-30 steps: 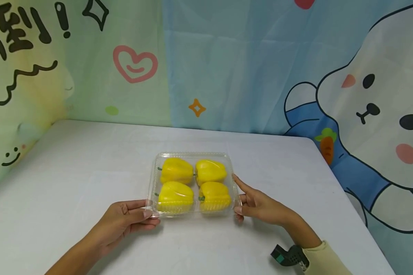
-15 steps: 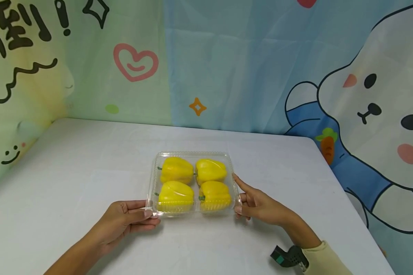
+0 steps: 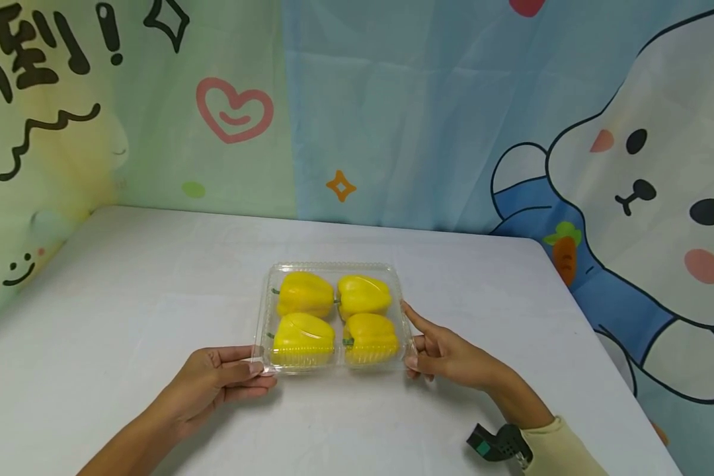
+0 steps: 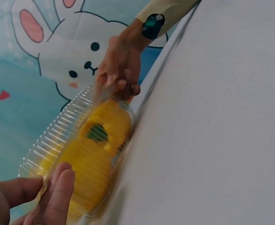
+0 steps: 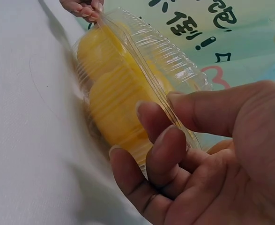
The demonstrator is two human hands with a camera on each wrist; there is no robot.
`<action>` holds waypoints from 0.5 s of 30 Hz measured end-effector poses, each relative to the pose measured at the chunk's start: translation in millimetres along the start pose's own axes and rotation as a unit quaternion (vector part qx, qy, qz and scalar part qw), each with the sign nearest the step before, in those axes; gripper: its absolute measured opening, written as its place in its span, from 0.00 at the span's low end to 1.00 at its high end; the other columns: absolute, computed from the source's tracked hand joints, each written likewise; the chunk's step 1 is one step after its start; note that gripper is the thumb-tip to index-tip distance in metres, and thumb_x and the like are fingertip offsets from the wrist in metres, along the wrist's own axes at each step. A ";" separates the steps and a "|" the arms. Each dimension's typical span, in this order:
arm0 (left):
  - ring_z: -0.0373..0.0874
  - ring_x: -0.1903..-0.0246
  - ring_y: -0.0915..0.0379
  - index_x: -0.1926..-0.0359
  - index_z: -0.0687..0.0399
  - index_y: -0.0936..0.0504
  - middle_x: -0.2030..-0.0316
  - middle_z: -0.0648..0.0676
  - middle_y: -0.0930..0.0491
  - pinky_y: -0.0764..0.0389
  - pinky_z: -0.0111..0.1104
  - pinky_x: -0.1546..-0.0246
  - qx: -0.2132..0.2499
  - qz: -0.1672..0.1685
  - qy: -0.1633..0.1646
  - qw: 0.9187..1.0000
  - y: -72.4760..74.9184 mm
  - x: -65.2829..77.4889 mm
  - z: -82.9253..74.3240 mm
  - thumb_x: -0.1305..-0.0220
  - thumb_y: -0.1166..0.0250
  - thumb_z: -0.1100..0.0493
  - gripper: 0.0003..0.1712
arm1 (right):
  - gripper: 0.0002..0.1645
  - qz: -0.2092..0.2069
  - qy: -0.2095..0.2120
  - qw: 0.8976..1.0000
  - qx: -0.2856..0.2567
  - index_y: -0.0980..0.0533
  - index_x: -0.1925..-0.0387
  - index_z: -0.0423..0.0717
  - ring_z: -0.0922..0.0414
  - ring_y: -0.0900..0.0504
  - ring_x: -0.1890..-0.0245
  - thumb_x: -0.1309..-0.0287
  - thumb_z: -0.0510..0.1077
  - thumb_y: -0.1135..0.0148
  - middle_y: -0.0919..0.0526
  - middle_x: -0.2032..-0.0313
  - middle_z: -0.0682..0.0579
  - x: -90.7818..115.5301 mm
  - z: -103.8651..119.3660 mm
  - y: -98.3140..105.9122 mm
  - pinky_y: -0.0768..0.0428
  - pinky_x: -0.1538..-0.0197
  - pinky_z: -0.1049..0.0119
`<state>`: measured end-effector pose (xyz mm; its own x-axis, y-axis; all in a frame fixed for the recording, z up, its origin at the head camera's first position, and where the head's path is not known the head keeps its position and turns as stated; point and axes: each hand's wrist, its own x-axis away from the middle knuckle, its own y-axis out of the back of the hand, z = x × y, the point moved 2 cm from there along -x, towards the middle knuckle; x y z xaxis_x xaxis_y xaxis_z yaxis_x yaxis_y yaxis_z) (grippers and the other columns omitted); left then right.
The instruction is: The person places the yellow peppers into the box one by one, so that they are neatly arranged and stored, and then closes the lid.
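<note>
A clear plastic clamshell box (image 3: 333,267), its lid down, holds several yellow bell peppers (image 3: 305,294) with short green stems. My left hand (image 3: 214,387) pinches the box's near left corner. In the left wrist view, the thumb and fingers (image 4: 62,187) meet on the ribbed plastic edge. On the opposite side, my right hand (image 3: 452,357) grips the right edge, its index finger stretched along the side. Its thumb (image 5: 198,105) presses the rim in the right wrist view, with the other fingers curled beneath. Whether the box's underside touches the table cannot be told.
A white cloth covers the table (image 3: 155,277). Behind it hangs a printed curtain (image 3: 393,132) with a cartoon rabbit at the right. A dark wrist-worn camera (image 3: 500,443) sits by the right sleeve (image 3: 562,449).
The box and both hands keep almost the same place. The right hand's lower fingers have shifted slightly beneath the box's edge.
</note>
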<state>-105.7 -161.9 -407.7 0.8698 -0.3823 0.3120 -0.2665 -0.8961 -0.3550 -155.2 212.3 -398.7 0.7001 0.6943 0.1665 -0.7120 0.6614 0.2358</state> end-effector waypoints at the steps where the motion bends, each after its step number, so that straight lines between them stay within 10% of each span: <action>1: 0.53 0.58 0.17 0.34 0.86 0.48 0.58 0.68 0.18 0.20 0.41 0.53 0.002 0.001 0.001 1.000 0.2 -0.1 0.3 0.34 0.40 0.69 0.37 | 0.53 0.001 -0.002 1.000 -0.002 0.68 0.23 0.54 0.46 0.24 0.69 0.32 0.39 0.43 0.23 0.69 0.42 0.2 -0.2 0.1 0.22 0.68 0.67; 15: 0.52 0.58 0.17 0.34 0.86 0.52 0.57 0.67 0.18 0.21 0.40 0.52 0.021 0.001 0.006 1.000 -0.5 1.5 -0.5 0.33 0.41 0.69 0.38 | 0.53 -0.007 -0.017 1.000 0.007 0.67 0.23 0.55 0.46 0.23 0.69 0.32 0.42 0.42 0.21 0.67 0.41 2.0 1.3 0.3 0.20 0.66 0.64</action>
<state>-104.5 -162.2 -406.6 0.8644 -0.3867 0.3213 -0.2501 -0.8851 -0.3925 -154.0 213.6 -397.0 0.7112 0.6752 0.1957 -0.7019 0.6666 0.2511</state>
